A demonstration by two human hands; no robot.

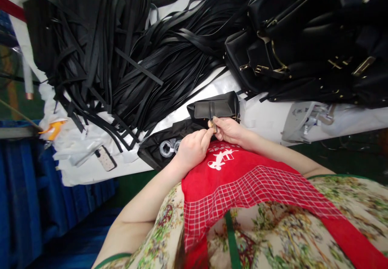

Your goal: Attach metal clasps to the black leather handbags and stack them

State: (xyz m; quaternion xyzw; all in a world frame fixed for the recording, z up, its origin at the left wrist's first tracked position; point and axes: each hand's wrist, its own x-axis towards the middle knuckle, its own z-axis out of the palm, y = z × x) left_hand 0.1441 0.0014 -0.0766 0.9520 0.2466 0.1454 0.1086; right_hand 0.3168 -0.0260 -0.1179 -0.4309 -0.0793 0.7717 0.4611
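Observation:
Close to the table's front edge lies a small black bag [224, 104] with a strap across its front. My left hand [194, 148] comes in from the left, fingertips pinched on a small gold-coloured metal buckle [214, 127] at the strap's end. From the other side my right hand [228, 131] grips the same buckle and strap end between thumb and fingers. Both hands meet just in front of the bag. My fingers partly cover the buckle. Left of the bag, black material [151, 150] holds clear rolls [166, 148] beside my left wrist.
Long black straps [169, 59] heap across the table's back and left. Black bags with gold hardware [291, 51] pile up at the right. A phone [105, 158] and an orange-handled tool [55, 131] lie at the left. A grey-white dispenser-like item [298, 121] sits near the right edge.

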